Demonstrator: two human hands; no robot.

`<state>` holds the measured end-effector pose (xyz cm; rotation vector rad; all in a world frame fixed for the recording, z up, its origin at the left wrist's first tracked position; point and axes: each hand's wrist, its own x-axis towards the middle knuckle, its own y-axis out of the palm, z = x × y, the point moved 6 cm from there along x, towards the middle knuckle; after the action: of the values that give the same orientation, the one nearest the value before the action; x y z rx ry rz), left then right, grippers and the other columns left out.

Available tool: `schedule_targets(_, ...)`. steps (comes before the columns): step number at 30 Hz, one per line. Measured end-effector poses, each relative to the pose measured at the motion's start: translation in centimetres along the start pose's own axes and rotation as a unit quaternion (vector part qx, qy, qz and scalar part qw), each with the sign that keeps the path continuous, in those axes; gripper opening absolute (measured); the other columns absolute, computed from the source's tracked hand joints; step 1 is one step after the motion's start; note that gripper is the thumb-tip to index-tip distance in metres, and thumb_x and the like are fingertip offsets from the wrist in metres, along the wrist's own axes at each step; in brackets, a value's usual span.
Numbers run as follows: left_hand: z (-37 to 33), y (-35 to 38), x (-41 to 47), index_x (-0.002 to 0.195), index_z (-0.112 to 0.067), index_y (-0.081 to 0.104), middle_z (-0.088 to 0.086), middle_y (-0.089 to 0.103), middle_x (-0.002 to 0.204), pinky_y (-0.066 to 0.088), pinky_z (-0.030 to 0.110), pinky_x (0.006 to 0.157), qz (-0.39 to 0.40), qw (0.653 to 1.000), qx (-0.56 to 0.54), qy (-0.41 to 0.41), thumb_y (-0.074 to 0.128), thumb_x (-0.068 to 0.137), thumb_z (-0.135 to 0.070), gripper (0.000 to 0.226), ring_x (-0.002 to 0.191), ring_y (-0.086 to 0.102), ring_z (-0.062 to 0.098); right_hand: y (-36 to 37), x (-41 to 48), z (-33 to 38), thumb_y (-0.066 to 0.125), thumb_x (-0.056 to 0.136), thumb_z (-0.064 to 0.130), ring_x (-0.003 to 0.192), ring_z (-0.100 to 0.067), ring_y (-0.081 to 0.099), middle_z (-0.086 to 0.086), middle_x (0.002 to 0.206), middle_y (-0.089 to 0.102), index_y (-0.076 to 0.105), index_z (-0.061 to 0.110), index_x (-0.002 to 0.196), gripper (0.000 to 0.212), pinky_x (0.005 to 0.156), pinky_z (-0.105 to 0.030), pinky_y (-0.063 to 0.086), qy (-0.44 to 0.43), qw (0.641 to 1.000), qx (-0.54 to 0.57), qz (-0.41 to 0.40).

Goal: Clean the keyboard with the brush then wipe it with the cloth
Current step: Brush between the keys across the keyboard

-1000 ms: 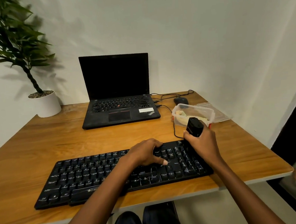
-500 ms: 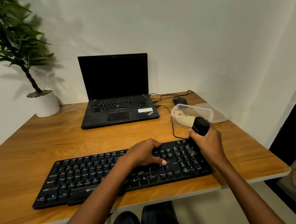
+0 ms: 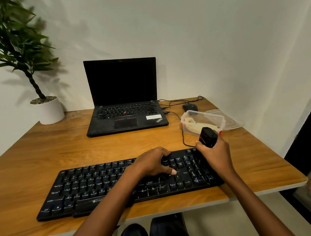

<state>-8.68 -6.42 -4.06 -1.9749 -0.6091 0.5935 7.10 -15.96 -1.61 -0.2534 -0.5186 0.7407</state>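
Keyboard (image 3: 93,185) first: it lies black and full-width across the near edge of the wooden counter (image 3: 43,159), its long side running left to right in front of me, and its cable loops away from the back right corner. The keys look dark and matte with pale legends. I cannot make out dust or crumbs from here.

I judge the brushing step to be in hand. My right hand (image 3: 218,155) is wrapped around the brush (image 3: 207,137), whose black blocky body sticks up above my fist and leans away from me. Its working end points down at the number pad, but my fingers hide it, so I cannot tell if the bristles touch the keys. My left hand (image 3: 154,164) rests on the keys just left of the arrow cluster, fingers loosely bent, holding nothing and steadying the board.

Only the right end is under the brush, so the next move calls for short strokes along the key rows, working leftward, with the left hand shifting clear as I go. The wipe is not yet begun. A pale folded thing that I take to be the cloth (image 3: 194,127) sits in the clear tub (image 3: 219,119) just behind the brush.
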Motion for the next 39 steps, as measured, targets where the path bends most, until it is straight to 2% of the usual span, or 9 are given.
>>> schedule_targets(2,0.0,0.0,-0.1,0.145,-0.019,0.032,-0.004,0.033,0.151,0.034,0.036,0.109,0.001,1.000,0.003,0.002,0.069,0.080,-0.042,0.078,0.136,0.034,0.018,-0.8,0.5,-0.9,0.066,0.079,0.008,0.070,-0.021,0.062,-0.003,0.075,0.060,0.056,0.014,0.083,0.013,0.059,-0.029,0.051,0.033,0.998,0.060,-0.001)
schedule_targets(7,-0.1,-0.1,-0.1,0.145,-0.019,0.032,-0.004,0.033,0.151,0.034,0.036,0.109,0.003,1.000,0.005,0.001,0.069,0.080,-0.043,0.078,0.136,0.034,0.018,-0.3,-0.4,0.6,0.067,0.081,0.015,0.070,-0.014,0.056,0.001,0.076,0.058,0.051,0.019,0.092,0.020,0.058,-0.023,0.046,-0.037,0.998,-0.025,-0.034)
schedule_targets(12,-0.1,-0.1,-0.1,0.146,-0.018,0.032,-0.003,0.033,0.151,0.034,0.036,0.109,0.005,1.000,0.008,0.004,0.069,0.081,-0.042,0.078,0.136,0.034,0.019,-1.8,-0.6,-1.4,0.066,0.080,0.006,0.073,-0.015,0.062,-0.002,0.079,0.062,0.059,0.015,0.086,0.013,0.054,-0.019,0.049,0.057,0.991,0.123,0.000)
schedule_targets(17,-0.2,0.0,-0.1,0.146,-0.018,0.032,-0.003,0.032,0.151,0.034,0.037,0.109,0.004,1.000,0.009,0.005,0.069,0.081,-0.042,0.078,0.136,0.034,0.018,-1.3,-1.1,0.1,0.067,0.081,0.014,0.070,-0.008,0.056,0.005,0.074,0.058,0.055,0.017,0.091,0.016,0.058,-0.017,0.045,-0.014,0.999,0.009,-0.033)
schedule_targets(22,-0.1,0.0,-0.1,0.146,-0.018,0.031,-0.004,0.032,0.152,0.033,0.036,0.109,0.006,1.000,0.010,0.006,0.068,0.081,-0.042,0.079,0.136,0.033,0.018,-2.2,-1.2,-0.5,0.064,0.081,0.003,0.069,-0.012,0.059,0.000,0.077,0.060,0.057,0.014,0.088,0.014,0.047,-0.011,0.045,0.056,0.987,0.153,0.008)
schedule_targets(26,-0.2,0.0,-0.1,0.146,-0.017,0.031,-0.004,0.032,0.152,0.033,0.035,0.109,0.006,1.000,0.010,0.007,0.068,0.082,-0.042,0.078,0.136,0.033,0.019,-1.9,-1.2,0.4,0.066,0.082,0.012,0.071,-0.004,0.056,0.006,0.078,0.058,0.055,0.017,0.095,0.018,0.055,-0.013,0.042,-0.001,1.000,0.023,-0.007)
schedule_targets(31,0.0,0.0,0.0,0.146,-0.018,0.031,-0.003,0.032,0.152,0.033,0.036,0.109,0.007,1.000,0.006,0.005,0.068,0.081,-0.042,0.079,0.136,0.033,0.019,-2.5,-1.7,-0.5,0.066,0.080,0.004,0.070,-0.008,0.058,0.001,0.078,0.060,0.056,0.014,0.090,0.018,0.049,-0.011,0.045,0.043,0.993,0.111,0.016)
schedule_targets(36,-0.1,0.1,-0.1,0.146,-0.017,0.030,-0.004,0.030,0.152,0.033,0.038,0.110,0.009,1.000,0.015,0.011,0.067,0.082,-0.043,0.078,0.137,0.033,0.019,-2.4,-1.7,0.4,0.068,0.081,0.013,0.071,0.001,0.053,0.010,0.077,0.055,0.053,0.019,0.097,0.024,0.056,-0.009,0.040,-0.012,1.000,0.006,-0.028)
schedule_targets(39,-0.1,0.1,0.0,0.146,-0.018,0.030,-0.003,0.031,0.152,0.034,0.038,0.109,0.010,1.000,0.018,0.009,0.067,0.082,-0.043,0.078,0.136,0.033,0.019,-2.3,-2.5,0.1,0.066,0.082,0.007,0.064,-0.004,0.059,0.005,0.078,0.058,0.054,0.015,0.095,0.020,0.049,-0.009,0.043,0.018,0.997,0.072,0.008)
